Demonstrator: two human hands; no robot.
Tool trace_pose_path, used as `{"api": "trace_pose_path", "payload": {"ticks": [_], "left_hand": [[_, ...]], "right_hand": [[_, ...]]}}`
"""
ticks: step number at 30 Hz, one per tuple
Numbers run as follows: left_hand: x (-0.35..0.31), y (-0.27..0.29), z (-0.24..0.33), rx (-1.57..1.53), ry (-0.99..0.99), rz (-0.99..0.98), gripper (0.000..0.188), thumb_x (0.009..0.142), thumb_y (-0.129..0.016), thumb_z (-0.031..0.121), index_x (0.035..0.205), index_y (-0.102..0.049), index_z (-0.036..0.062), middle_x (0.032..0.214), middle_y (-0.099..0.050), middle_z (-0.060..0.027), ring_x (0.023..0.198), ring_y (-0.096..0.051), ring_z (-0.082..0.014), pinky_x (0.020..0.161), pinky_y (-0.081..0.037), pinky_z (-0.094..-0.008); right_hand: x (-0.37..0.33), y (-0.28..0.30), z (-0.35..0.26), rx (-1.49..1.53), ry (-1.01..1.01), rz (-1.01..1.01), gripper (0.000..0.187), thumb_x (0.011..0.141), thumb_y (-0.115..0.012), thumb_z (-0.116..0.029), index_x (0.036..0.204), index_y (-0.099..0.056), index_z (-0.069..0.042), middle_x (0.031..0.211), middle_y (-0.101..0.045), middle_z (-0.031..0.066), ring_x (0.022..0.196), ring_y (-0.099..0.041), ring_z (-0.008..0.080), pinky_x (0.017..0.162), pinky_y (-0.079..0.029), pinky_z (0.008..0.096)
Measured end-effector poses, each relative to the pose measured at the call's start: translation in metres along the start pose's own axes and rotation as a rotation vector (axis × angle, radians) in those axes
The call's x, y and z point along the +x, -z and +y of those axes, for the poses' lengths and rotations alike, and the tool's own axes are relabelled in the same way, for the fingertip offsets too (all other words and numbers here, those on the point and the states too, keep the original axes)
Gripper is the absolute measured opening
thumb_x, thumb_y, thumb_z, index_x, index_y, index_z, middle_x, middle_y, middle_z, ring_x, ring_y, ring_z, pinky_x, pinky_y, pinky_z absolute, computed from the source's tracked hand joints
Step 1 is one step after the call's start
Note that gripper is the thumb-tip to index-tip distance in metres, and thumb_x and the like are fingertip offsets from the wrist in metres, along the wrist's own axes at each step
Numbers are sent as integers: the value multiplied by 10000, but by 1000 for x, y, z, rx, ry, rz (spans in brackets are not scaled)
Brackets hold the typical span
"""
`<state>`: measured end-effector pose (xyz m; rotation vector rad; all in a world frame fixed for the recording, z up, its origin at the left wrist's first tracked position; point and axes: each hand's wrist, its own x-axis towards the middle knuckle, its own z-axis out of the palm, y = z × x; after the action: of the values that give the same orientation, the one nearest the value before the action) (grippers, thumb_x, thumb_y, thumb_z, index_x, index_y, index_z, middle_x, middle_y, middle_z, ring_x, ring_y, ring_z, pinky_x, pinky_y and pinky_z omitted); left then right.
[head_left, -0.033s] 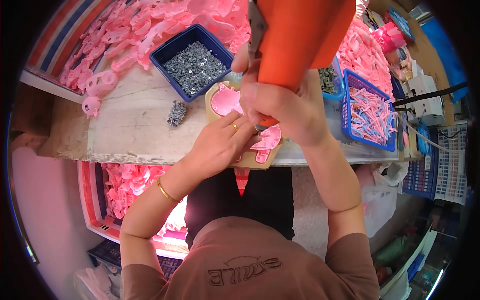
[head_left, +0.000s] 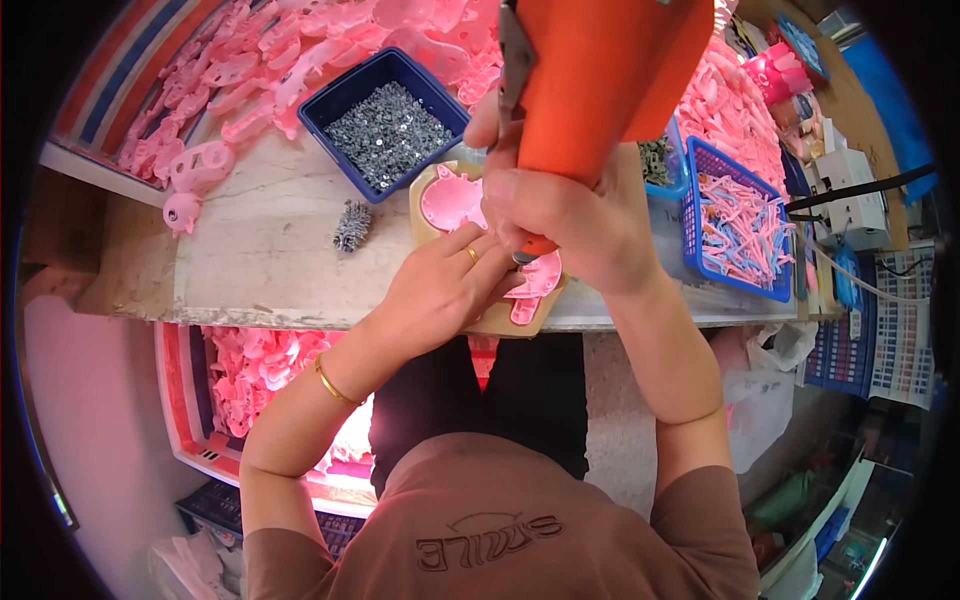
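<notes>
My right hand (head_left: 555, 225) grips an orange power screwdriver (head_left: 600, 90) held upright, its body large and close to the view. Its lower tip points down at a pink plastic part (head_left: 538, 275) seated in a tan holding block (head_left: 425, 205). With fingers together, my left hand (head_left: 440, 285) rests across the block and holds the part beside the tip. Those fingertips are partly covered by the tool and my right hand. Another hollow pink piece (head_left: 450, 200) sits at the far side of the same block.
A dark blue bin (head_left: 335, 150) of small metal screws stands behind my left hand. Left of the block lies a screw clump (head_left: 352, 227). Pink plastic parts (head_left: 235, 70) pile up at the back. To the right, a blue basket (head_left: 700, 255) holds pink and blue slender pieces.
</notes>
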<state>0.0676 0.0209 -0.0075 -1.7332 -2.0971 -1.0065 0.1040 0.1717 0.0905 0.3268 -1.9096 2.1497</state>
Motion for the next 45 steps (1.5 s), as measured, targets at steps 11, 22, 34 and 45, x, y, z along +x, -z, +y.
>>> {"api": "trace_pose_path", "payload": {"ticks": [11,22,34,45], "left_hand": [[-4,-17,5,102,135,-115,330,782,-741,261,1007,-650,38,1246,-571,-80,1203,-512,-287,1025,-426,-393],[-7,-22,7,112,131,-77,367,744,-778,226,1052,-657,68,1170,-604,-75,1142,-551,-311,941,-478,-411],[-7,-21,5,85,185,-156,298,801,-722,258,984,-662,30,1266,-569,-72,1205,-513,-276,1012,-444,-382],[6,-24,17,19,204,-14,321,740,-760,187,1005,-646,44,1201,-590,-71,1159,-533,-282,993,-443,-413]], "right_hand": [[-19,27,30,-98,26,124,287,811,-583,-45,1076,-535,54,647,-551,44,514,-520,94,496,-424,254],[-26,25,45,-88,60,167,260,812,-579,-17,1061,-526,36,650,-558,45,500,-510,90,466,-400,238],[-19,27,31,-22,84,131,214,779,-681,4,986,-640,42,891,-655,41,735,-581,69,693,-493,250],[-20,23,27,-74,86,116,311,783,-584,-40,1072,-562,72,618,-561,50,506,-528,103,491,-418,249]]}}
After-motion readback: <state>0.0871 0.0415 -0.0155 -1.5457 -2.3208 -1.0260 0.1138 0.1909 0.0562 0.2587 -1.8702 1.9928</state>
